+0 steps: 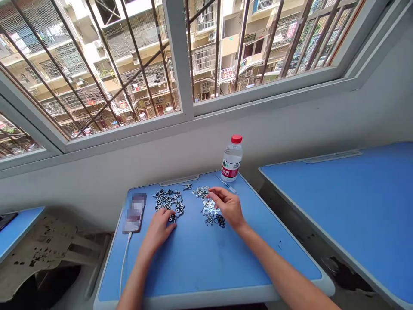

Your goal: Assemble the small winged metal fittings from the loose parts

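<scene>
- Blue desk (200, 267), seen from above
- Dark wheel-like parts (168, 200) lie flat in a loose heap, pointing no single way
- Left hand (158, 230) open, fingertips touching them
- Right hand (227, 206) curled over silver washers (210, 206); grip unclear

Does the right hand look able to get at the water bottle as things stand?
Probably yes: the right hand is close to the bottle, and only a thin tool lying flat on the desk sits between them, so the way looks free.

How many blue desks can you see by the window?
3. One blue desk is straight ahead against the wall, a second blue desk stands to its right, and a third blue desk pokes in at the left edge, partly cut off. More could be out of view.
</scene>
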`<state>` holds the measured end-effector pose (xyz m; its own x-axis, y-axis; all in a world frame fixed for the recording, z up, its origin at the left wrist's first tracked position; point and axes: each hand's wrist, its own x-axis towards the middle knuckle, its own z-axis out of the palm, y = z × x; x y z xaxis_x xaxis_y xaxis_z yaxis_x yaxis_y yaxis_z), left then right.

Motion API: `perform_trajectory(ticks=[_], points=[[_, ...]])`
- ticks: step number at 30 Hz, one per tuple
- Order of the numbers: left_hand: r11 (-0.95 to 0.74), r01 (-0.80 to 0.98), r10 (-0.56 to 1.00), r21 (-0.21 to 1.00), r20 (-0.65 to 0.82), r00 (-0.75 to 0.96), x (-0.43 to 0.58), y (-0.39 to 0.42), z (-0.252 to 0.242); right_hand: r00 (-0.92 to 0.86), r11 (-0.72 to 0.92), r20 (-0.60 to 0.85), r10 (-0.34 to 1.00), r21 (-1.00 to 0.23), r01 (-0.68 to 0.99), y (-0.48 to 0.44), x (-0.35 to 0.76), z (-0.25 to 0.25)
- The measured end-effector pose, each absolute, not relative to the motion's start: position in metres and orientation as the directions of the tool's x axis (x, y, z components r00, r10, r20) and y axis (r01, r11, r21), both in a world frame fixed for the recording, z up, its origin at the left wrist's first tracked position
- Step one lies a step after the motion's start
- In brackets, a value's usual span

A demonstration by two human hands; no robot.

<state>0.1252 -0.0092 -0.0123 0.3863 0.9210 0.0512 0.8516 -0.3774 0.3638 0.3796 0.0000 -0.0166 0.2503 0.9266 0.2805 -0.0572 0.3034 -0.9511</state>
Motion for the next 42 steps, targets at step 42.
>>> perform_trajectory(ticks=[42], points=[[-0.574,0.748,0.817,0.334,0.177,0.548,0.172,-0.032,-0.034,0.246,0.267,0.261,0.933,-0.964,0.009,0.002,0.383,-0.018]])
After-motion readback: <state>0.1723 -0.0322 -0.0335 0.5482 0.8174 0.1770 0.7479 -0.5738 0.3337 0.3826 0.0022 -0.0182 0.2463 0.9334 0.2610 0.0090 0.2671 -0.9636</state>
